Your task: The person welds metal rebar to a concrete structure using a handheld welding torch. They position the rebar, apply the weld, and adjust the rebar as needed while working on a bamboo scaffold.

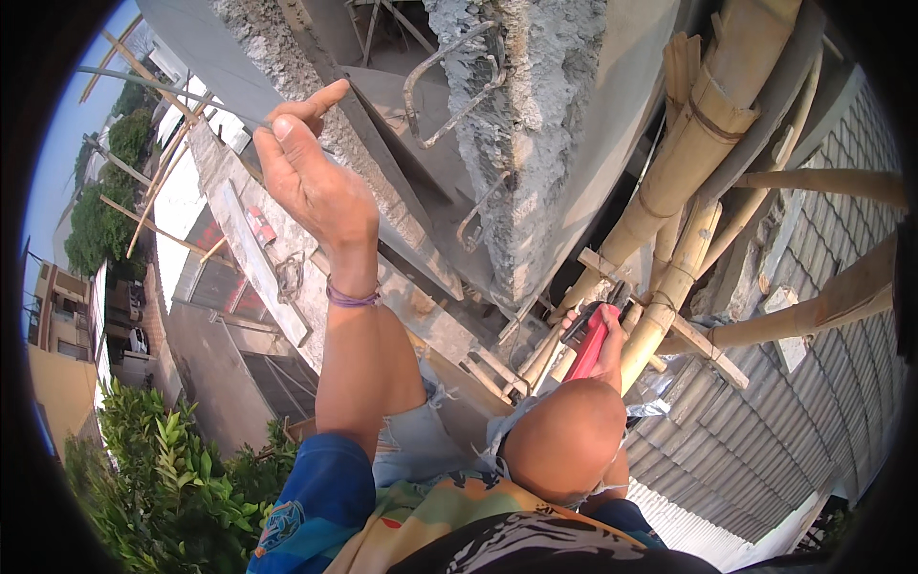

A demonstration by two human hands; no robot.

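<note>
My left hand (pixel 320 182) is raised at the upper left, beside a rough concrete edge (pixel 263 57). Its thumb and fingers are drawn together, one finger reaching forward; anything thin between them is too small to make out. Low on the right, next to my bent knee, my right hand (pixel 612 354) grips a red and black handheld tool (pixel 590 344), its far end partly hidden among bamboo poles. Ahead stands a chipped concrete column (pixel 521 143) with bent steel bars (pixel 411 96) sticking out of it.
Thick bamboo poles (pixel 660 191) lashed together rise on the right, over a grey tiled roof (pixel 784 421). A plank (pixel 263 258) and a red object (pixel 260 226) lie on the left ledge. Leafy branches (pixel 172 469) and buildings appear far below left.
</note>
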